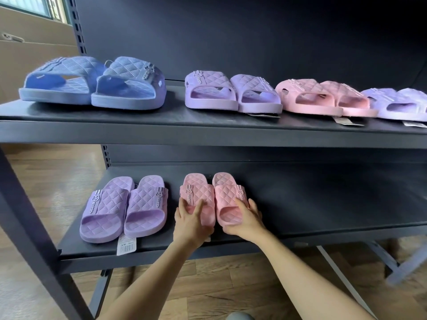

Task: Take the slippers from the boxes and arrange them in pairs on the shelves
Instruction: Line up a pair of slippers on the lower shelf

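- Head view: the left hand has its fingers wrapped over the toe end of the left pink slipper. The right hand curls round the outer side of the right pink slipper.
- Both slippers sit near the lower shelf's front edge, sides touching, just right of the purple pair. Looks like she's squaring them up so they read as a set.
- The upper shelf carries four pairs along its front edge, toes out too, so that's probably the layout being matched.
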